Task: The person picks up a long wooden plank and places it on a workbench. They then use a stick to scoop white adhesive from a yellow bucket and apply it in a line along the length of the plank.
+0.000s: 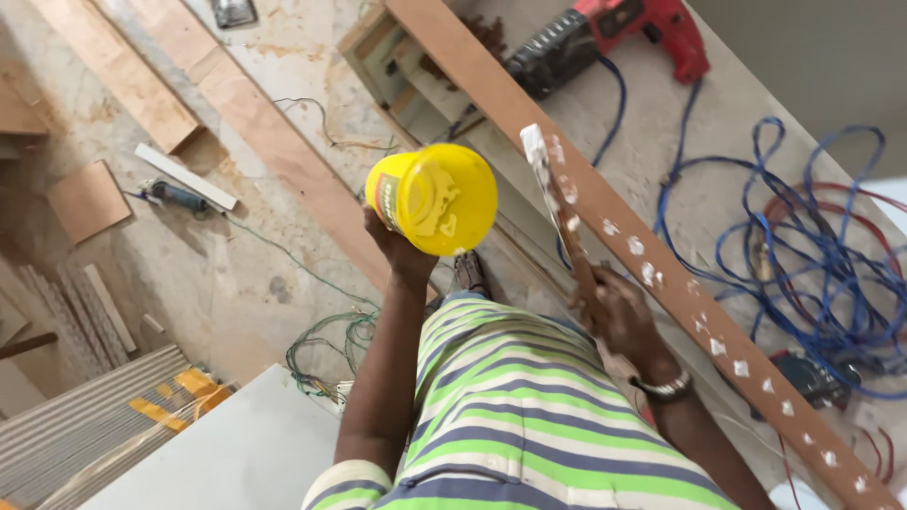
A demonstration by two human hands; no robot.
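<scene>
My left hand (pixel 402 247) holds up a yellow plastic tub (pixel 436 196) smeared with white glue, tilted with its base toward me. My right hand (pixel 619 316), with a metal watch at the wrist, grips a thin wooden stick (pixel 559 208) whose tip is coated in white glue. The stick's tip hovers beside a long brown wooden strip (pixel 586 189) that runs diagonally across the table. Dabs of white glue (pixel 718 347) dot the strip along its lower half.
A red power drill (pixel 614 38) lies at the top of the table, with tangled blue and red cables (pixel 803 255) on the right. Wooden planks (pixel 227 104) and offcuts lie on the dusty floor at left. A white board (pixel 227 453) sits at lower left.
</scene>
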